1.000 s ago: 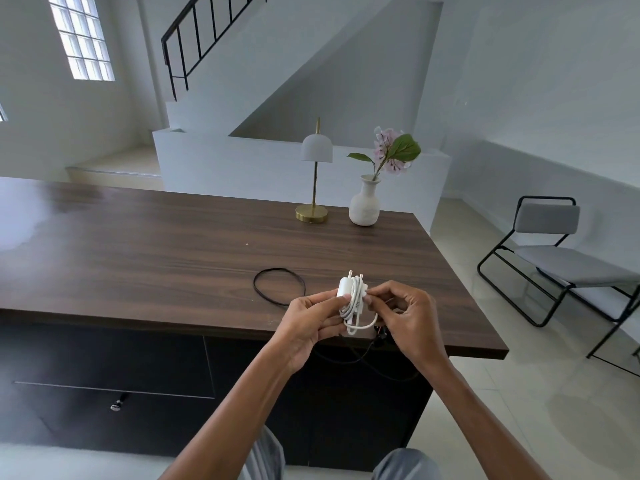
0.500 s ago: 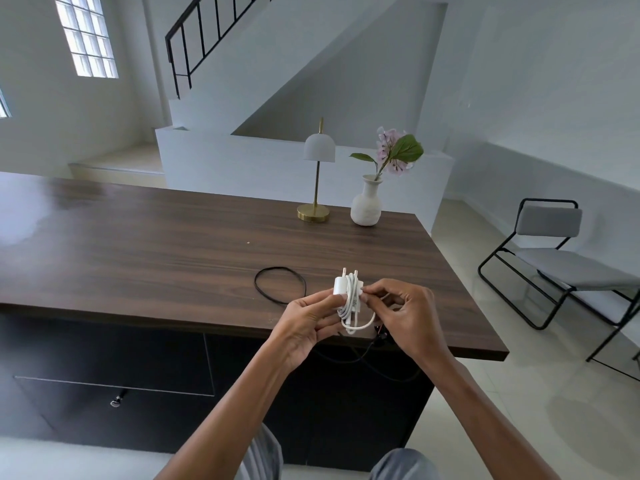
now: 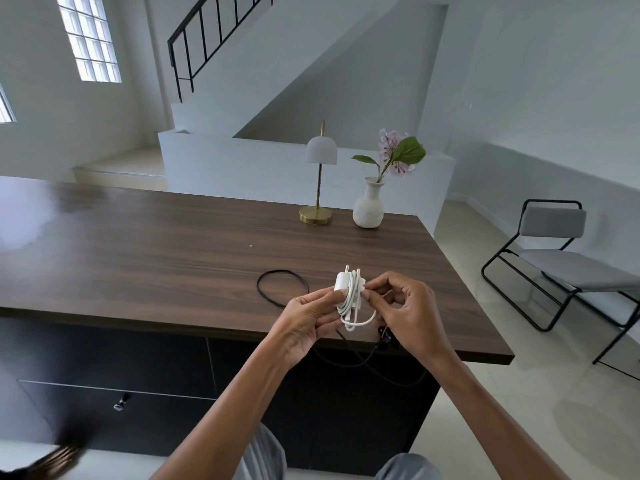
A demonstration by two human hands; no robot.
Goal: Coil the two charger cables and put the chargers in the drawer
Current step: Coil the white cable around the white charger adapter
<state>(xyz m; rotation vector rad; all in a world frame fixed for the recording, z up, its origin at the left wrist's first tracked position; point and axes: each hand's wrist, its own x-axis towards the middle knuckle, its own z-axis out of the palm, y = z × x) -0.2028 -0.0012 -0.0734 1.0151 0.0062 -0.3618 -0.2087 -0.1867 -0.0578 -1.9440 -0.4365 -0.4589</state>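
A white charger (image 3: 349,289) with its white cable wound around the body is held above the front edge of the dark wooden table (image 3: 173,258), prongs up. My left hand (image 3: 308,323) grips its left side with thumb and fingers. My right hand (image 3: 405,313) pinches the cable wraps on its right side. A short loop of white cable hangs below. A black cable (image 3: 281,288) lies in a loop on the table to the left, and its black charger (image 3: 386,337) peeks out under my right hand, with cable drooping over the edge. A closed drawer with a knob (image 3: 120,403) is low left.
A gold lamp (image 3: 320,174) with a white shade and a white vase (image 3: 369,206) with a pink flower stand at the table's far side. A black-framed chair (image 3: 568,268) stands on the floor at the right. Stairs rise behind.
The hands and white charger have barely moved. The right fingers have shifted slightly on the cable wraps.
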